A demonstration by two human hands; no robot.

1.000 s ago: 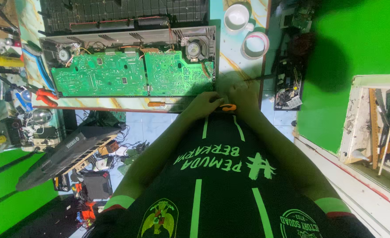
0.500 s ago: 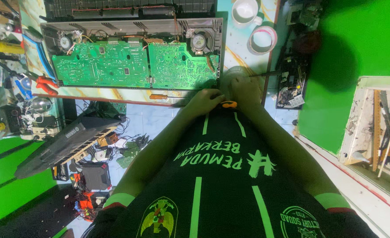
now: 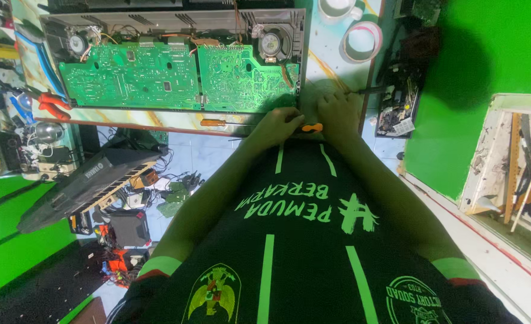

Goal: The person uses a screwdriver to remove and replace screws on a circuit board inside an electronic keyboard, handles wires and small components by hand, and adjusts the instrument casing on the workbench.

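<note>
Left hand: curled at the bench edge, fingers closed on an orange-handled tool. Right hand: at 3 o'clock of the left, touching the tool; grip cannot be told. Since a second ago both stay put; the view only drifts. Green circuit boards at 11 o'clock untouched; orange screwdriver lies at 9 o'clock.

Both hands curl at the bench edge, and the orange-handled tool between the left hand and the right hand shows only a sliver; its tip is hidden. Beyond the hands, the opened chassis is cut off by the top edge. The white cup beyond the right hand is cropped too.
</note>
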